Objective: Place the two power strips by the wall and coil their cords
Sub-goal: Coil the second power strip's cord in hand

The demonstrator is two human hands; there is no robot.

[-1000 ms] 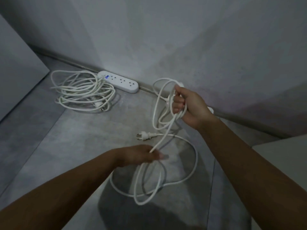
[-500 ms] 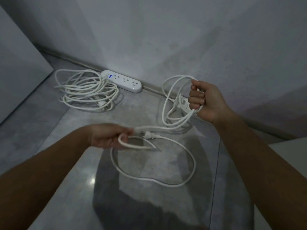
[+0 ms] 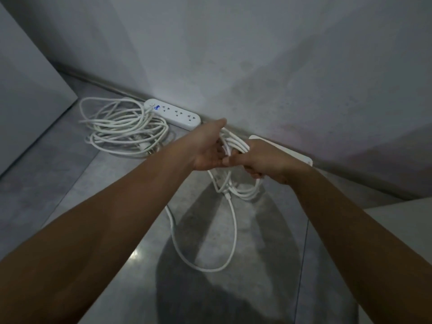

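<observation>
A white power strip [image 3: 174, 113] lies against the wall, its coiled white cord [image 3: 124, 127] on the floor to its left. A second power strip [image 3: 287, 153] lies by the wall further right, mostly hidden behind my right hand. My right hand [image 3: 264, 160] is closed around a bundle of loops of the second cord [image 3: 233, 143]. My left hand [image 3: 209, 148] meets it from the left, fingers on the same loops. One long loop of that cord [image 3: 210, 268] hangs down to the floor below my hands.
Grey tiled floor [image 3: 70, 183] meets a grey wall [image 3: 257, 66] along a dark baseboard. A pale panel [image 3: 25, 94] stands at the left. A light surface corner [image 3: 402, 220] shows at the right edge.
My left hand has come up from the lower left with a length of cord to the bundle in my right hand. The slack loop on the floor has become narrower.
</observation>
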